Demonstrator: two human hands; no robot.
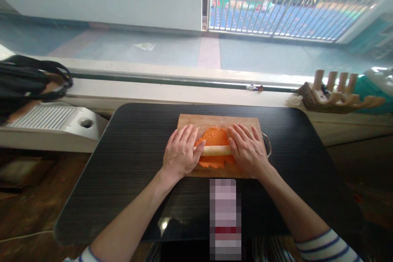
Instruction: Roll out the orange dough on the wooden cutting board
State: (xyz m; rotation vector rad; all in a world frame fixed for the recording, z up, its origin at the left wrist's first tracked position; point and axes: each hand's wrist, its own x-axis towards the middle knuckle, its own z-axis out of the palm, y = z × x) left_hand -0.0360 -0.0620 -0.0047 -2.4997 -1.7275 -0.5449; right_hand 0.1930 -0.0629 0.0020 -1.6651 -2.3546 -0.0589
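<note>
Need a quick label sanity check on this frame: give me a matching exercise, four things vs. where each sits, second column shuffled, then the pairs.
Things
1. flat orange dough
2. pale cylindrical rolling pin
3. rectangular wooden cutting board
4. slotted wooden rack

Places
A. beyond the table's far right corner
B. directly on the black ridged table
C. across the dough, under the left hand and right hand
D. spread out on the board

Pairs: 1-D, 2-C, 3-B, 4-A
</note>
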